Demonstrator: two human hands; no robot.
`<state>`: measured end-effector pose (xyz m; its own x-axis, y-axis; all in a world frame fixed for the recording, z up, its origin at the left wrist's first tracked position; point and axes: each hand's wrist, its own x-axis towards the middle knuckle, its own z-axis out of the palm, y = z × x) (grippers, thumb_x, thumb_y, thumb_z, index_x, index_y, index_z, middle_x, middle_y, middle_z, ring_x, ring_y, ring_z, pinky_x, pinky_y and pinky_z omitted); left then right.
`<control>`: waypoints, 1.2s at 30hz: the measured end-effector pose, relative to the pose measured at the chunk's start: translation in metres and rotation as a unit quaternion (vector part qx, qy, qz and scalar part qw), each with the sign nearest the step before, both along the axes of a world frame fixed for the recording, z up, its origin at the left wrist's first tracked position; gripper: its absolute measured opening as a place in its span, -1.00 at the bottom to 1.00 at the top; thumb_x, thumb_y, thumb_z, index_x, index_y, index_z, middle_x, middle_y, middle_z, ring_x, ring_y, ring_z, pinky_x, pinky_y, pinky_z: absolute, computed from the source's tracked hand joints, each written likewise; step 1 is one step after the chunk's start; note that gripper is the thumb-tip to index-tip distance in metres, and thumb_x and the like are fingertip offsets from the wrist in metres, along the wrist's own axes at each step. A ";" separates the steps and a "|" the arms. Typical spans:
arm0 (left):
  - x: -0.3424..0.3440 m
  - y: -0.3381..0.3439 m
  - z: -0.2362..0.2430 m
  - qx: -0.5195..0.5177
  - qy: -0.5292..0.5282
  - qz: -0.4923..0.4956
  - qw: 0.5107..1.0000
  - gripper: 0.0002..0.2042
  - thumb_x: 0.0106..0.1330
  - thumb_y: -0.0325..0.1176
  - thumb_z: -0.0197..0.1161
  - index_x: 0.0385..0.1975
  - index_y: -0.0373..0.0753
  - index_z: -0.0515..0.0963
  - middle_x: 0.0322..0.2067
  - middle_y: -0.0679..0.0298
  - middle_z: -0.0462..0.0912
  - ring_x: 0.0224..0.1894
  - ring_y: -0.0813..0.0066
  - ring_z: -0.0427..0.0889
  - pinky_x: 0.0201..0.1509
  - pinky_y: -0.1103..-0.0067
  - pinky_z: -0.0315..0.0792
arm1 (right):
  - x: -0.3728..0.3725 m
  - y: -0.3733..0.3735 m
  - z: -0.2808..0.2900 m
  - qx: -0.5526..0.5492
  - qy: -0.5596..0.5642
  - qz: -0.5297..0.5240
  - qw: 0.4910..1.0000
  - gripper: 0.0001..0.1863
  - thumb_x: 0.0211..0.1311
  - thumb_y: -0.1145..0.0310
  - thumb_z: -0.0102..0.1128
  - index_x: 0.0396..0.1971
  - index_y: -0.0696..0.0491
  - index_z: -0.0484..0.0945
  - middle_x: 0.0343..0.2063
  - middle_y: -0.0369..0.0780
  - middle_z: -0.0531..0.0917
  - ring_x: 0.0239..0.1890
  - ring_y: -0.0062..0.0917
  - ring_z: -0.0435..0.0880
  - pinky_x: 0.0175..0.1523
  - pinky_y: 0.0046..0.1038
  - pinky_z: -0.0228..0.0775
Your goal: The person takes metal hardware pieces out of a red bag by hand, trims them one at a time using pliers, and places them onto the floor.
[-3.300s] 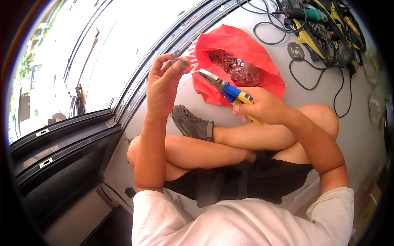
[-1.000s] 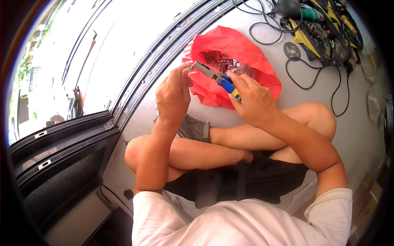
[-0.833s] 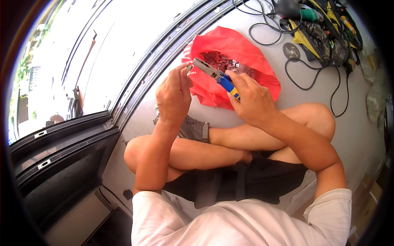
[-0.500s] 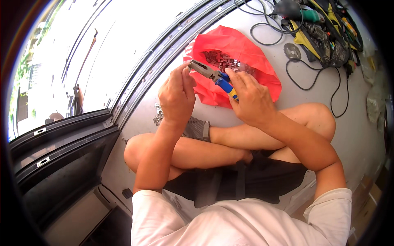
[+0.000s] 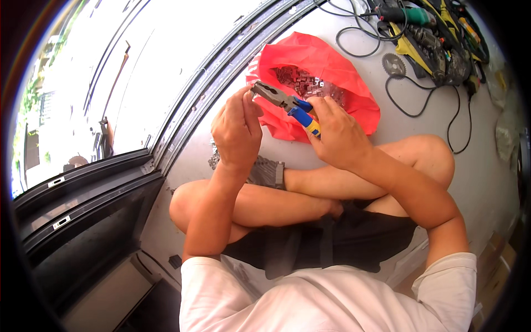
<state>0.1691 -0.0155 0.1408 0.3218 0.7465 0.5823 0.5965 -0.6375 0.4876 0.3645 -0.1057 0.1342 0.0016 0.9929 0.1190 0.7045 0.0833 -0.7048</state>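
Observation:
My right hand [image 5: 344,133] is closed round the blue-and-yellow handles of a pair of combination pliers [image 5: 279,98]. The pliers' grey jaws point left, toward the fingertips of my left hand [image 5: 238,130]. Those fingers are pinched together at the jaw tips on a small piece, mostly hidden, whose kind I cannot make out. Just beyond both hands lies an open red bag [image 5: 354,105], with many small metal pieces [image 5: 304,83] inside. More small shiny metal pieces [image 5: 213,157] lie on the floor beside my left wrist.
Door or window frame rails [image 5: 199,94] run diagonally along the left. At the far right sit a tool bag [image 5: 412,52] with yellow trim, a green-and-black power tool [image 5: 417,16], a circular saw blade [image 5: 394,65] and a looping black cable [image 5: 406,113]. My crossed legs [image 5: 276,206] are below my hands.
The pliers and both hands have shifted very slightly left in view, and the fingers of my right hand have moved a little on the handles. Both hands keep their hold.

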 end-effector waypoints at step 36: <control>0.000 0.004 0.011 -0.092 -0.186 -0.016 0.978 -0.68 0.68 -0.29 -0.05 -0.11 -0.43 0.57 -0.57 0.21 0.67 -0.54 0.61 0.58 -0.29 0.63 0.50 | 0.033 0.017 0.014 -0.250 0.385 0.109 0.882 -0.69 0.40 0.28 0.31 0.02 0.11 0.58 -0.42 -0.39 0.58 -0.44 -0.72 0.51 -0.34 -0.56 0.39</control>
<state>0.1687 -0.0111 0.1514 0.1370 0.8427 0.5206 0.3370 -0.5339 0.7755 0.3980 -0.0884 0.1482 -0.3061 0.9079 -0.2864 0.0057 -0.2991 -0.9542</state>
